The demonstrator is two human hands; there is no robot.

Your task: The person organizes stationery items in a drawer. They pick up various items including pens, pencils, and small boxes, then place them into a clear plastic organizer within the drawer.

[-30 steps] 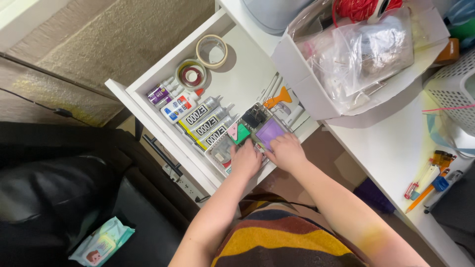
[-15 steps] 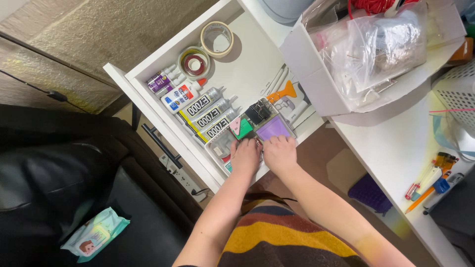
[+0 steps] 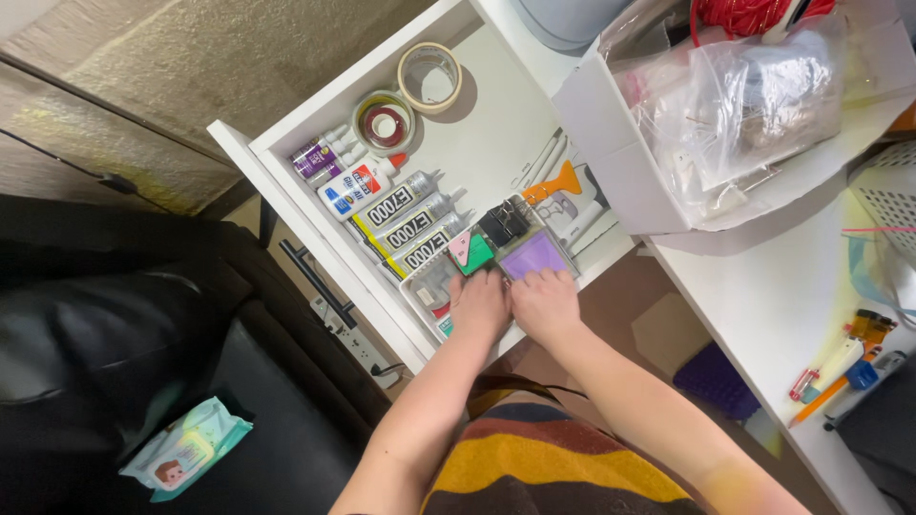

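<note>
At the near end of the open drawer [image 3: 496,143], both hands are working in a clear tray [image 3: 429,286]: left hand [image 3: 480,303] curling beside a green card [image 3: 473,254], right hand [image 3: 544,300] pressing narrow fingers onto a purple pad [image 3: 534,253], seemingly seating it flat.

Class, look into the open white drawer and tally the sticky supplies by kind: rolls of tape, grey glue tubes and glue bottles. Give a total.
Round rolls of tape: 2
Grey squeeze tubes of glue with black-and-yellow labels: 3
White glue bottle with orange cap: 1
Small purple-labelled glue bottles: 2
Total: 8
</note>
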